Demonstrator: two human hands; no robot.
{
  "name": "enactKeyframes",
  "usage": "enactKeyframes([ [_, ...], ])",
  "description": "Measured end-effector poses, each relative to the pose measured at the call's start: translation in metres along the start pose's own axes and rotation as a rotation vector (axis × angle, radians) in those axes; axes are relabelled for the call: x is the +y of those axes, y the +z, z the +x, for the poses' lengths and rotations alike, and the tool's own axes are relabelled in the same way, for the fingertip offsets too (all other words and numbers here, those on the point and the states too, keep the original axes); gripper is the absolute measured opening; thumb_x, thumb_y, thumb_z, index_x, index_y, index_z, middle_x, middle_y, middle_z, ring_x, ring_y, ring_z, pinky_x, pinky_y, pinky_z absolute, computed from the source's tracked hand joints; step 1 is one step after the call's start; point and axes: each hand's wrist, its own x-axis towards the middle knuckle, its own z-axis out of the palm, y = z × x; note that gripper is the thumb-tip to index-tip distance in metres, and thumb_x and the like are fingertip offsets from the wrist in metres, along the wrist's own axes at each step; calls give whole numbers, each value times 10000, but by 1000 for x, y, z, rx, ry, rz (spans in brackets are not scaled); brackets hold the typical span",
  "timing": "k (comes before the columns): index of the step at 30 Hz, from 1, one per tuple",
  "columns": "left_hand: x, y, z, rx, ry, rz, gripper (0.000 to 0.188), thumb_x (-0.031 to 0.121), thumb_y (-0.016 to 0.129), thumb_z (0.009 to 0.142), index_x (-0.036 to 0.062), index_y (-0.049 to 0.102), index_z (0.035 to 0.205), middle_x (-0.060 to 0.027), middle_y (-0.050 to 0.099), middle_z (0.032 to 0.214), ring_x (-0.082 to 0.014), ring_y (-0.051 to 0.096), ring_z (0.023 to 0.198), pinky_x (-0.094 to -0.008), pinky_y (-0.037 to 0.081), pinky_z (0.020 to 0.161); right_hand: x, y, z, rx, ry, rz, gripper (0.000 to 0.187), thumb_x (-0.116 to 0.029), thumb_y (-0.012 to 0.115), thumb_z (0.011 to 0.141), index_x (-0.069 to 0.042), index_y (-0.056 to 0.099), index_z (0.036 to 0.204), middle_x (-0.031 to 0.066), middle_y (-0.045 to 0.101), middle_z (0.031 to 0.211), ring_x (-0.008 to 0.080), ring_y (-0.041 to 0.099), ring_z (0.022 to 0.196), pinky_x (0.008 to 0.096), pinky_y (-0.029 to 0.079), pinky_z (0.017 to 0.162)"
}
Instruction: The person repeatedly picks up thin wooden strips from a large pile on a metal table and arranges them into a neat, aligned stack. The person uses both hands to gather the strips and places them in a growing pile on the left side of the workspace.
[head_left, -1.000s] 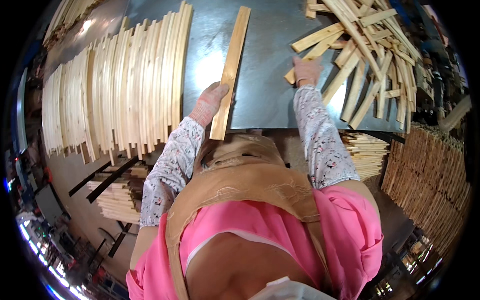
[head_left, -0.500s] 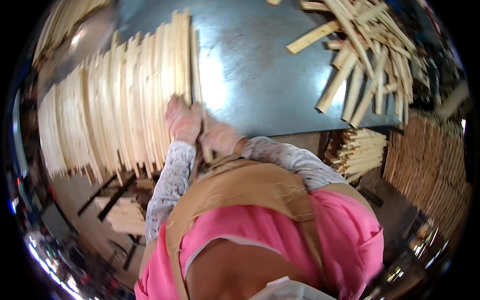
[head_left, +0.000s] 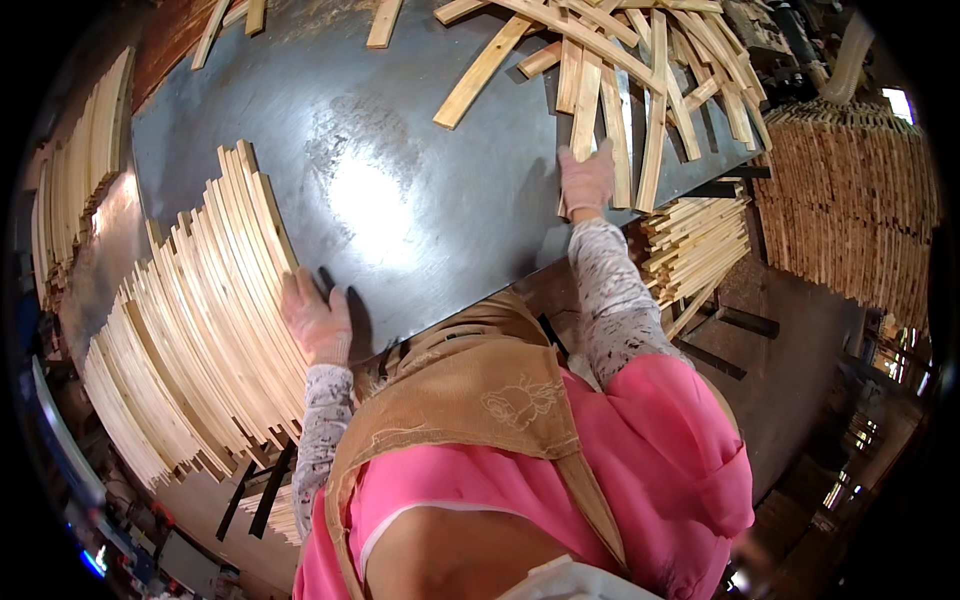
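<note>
My left hand [head_left: 318, 322], in a pale pink glove, lies against the rightmost edge of a row of light wooden slats [head_left: 215, 310] packed side by side on the left. Its fingers rest along the last slat and the thumb stands apart. To the right, my gloved right hand [head_left: 587, 182] grips the near end of a wooden slat [head_left: 582, 125]. That slat lies at the left side of a loose, criss-crossed pile of slats [head_left: 655, 75]. Part of the grip is hidden by the back of the hand.
Both groups lie on a dark, shiny metal table [head_left: 440, 210]. Below its right edge sits a stack of slats [head_left: 695, 250], with a tall brown stack of wood [head_left: 845, 200] beyond. Another row of slats [head_left: 85, 180] stands far left. Black metal bars [head_left: 270, 490] stick out at lower left.
My hands were together at the slat row; now the right has moved away to the loose pile and taken hold of a slat. The left stays at the row's edge. The view has shifted right.
</note>
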Motion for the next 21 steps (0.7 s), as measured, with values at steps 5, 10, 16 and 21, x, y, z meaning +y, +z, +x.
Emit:
enactKeyframes([
  [5, 163, 27, 49, -34, 412, -625, 461, 270, 609, 1048, 9, 657, 1424, -256, 691, 1393, -432, 656, 1299, -460, 493, 1159, 18, 17, 23, -501, 196, 658, 659, -459, 780, 940, 108, 659, 1252, 228, 756, 994, 332, 761, 890, 411, 615, 792],
  [10, 259, 31, 87, -910, 332, -891, 316, 212, 619, 1032, -3, 673, 1258, -159, 752, 1098, -271, 726, 1013, -369, 585, 892, -7, 21, -35, -1323, 489, 849, 566, -445, 759, 965, 55, 680, 1218, 119, 713, 904, 183, 673, 713, 295, 564, 620],
  [16, 212, -21, 55, -1243, -97, -1148, 377, 39, 707, 936, -36, 665, 1304, -91, 746, 1069, -135, 696, 939, -285, 583, 830, -27, -14, 17, -1349, -358, 128, 374, -452, 737, 955, -95, 814, 1036, 139, 781, 927, 315, 733, 878, 436, 588, 841],
  [21, 143, -99, 4, -939, -131, -699, 465, 131, 719, 940, -41, 673, 1370, -133, 772, 1113, -201, 722, 992, -338, 588, 895, -61, -27, 55, -450, -1236, 207, 477, -516, 731, 922, -156, 788, 1229, 147, 779, 1140, 351, 705, 1145, 479, 544, 990],
])
